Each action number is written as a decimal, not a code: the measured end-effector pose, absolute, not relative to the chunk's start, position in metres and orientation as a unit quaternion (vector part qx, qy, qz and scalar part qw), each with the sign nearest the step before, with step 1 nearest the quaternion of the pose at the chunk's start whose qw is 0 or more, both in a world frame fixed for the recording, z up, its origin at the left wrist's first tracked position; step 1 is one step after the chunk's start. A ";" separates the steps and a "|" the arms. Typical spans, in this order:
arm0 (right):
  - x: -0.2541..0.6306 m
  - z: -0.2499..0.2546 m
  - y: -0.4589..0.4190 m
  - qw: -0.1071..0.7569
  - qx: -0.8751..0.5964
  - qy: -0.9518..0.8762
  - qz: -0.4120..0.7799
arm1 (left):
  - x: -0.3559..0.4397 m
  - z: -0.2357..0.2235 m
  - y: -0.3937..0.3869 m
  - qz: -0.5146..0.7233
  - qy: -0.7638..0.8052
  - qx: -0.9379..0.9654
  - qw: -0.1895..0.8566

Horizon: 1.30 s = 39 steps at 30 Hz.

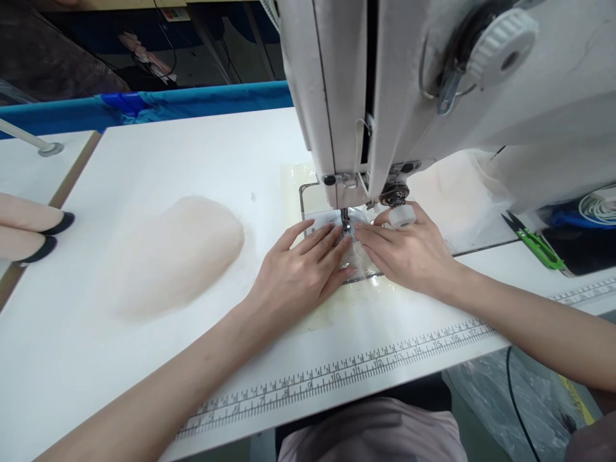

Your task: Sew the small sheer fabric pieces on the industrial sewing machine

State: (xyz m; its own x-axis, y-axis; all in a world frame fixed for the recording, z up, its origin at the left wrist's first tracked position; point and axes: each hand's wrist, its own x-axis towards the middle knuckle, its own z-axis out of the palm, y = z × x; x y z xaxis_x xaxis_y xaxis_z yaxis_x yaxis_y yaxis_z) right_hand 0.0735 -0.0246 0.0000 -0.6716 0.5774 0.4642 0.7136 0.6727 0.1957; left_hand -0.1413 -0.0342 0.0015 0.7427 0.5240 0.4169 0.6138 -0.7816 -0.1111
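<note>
My left hand (301, 269) lies flat, fingers spread, pressing a small translucent fabric piece (359, 260) onto the bed of a white sewing machine (433, 83). My right hand (409, 253) lies flat beside it, fingertips on the same piece. Both sets of fingertips sit just in front of the presser foot and needle (345, 221). A white thimble-like cap (402, 216) sits on a finger of my right hand. Most of the fabric piece is hidden under my hands.
A pile of sheer pale fabric (178, 253) lies to the left on the white table (168, 154). More pale fabric (457, 192) sits behind the machine. Green thread snips (536, 242) lie at right. A printed ruler (366, 366) runs along the front edge. Another person's shoes (48, 237) show at left.
</note>
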 end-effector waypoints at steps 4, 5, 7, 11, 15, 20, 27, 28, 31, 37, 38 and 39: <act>0.073 0.001 -0.025 0.180 -0.368 -0.895 -0.176 | -0.141 0.000 -0.034 -0.189 -0.309 -0.924 0.124; 0.073 0.000 -0.025 0.179 -0.368 -0.895 -0.176 | -0.141 0.000 -0.034 -0.190 -0.309 -0.923 0.126; 0.073 0.000 -0.025 0.178 -0.368 -0.895 -0.177 | -0.141 0.000 -0.034 -0.190 -0.311 -0.922 0.129; 0.074 0.000 -0.024 0.178 -0.367 -0.894 -0.185 | -0.142 -0.001 -0.032 -0.190 -0.316 -0.920 0.134; 0.074 0.000 -0.024 0.194 -0.358 -0.890 -0.206 | -0.141 -0.002 -0.031 -0.190 -0.321 -0.918 0.132; 0.075 -0.001 -0.026 0.216 -0.341 -0.891 -0.207 | -0.144 0.003 -0.038 -0.210 -0.293 -0.922 0.143; 0.084 0.010 -0.029 0.231 -0.277 -0.927 -0.104 | -0.147 0.008 -0.049 -0.203 -0.240 -0.939 0.142; 0.085 0.013 -0.029 0.229 -0.277 -0.930 -0.083 | -0.146 0.007 -0.049 -0.209 -0.247 -0.936 0.138; 0.087 0.018 -0.029 0.204 -0.283 -0.936 -0.043 | -0.145 0.004 -0.049 -0.238 -0.289 -0.923 0.091; 0.081 0.013 -0.035 0.201 -0.263 -0.931 -0.152 | -0.142 0.001 -0.051 -0.208 -0.289 -0.927 0.121; 0.080 0.012 -0.036 0.207 -0.256 -0.931 -0.159 | -0.142 0.001 -0.052 -0.200 -0.281 -0.929 0.137; 0.079 0.011 -0.037 0.215 -0.250 -0.930 -0.161 | -0.142 0.001 -0.053 -0.194 -0.274 -0.930 0.148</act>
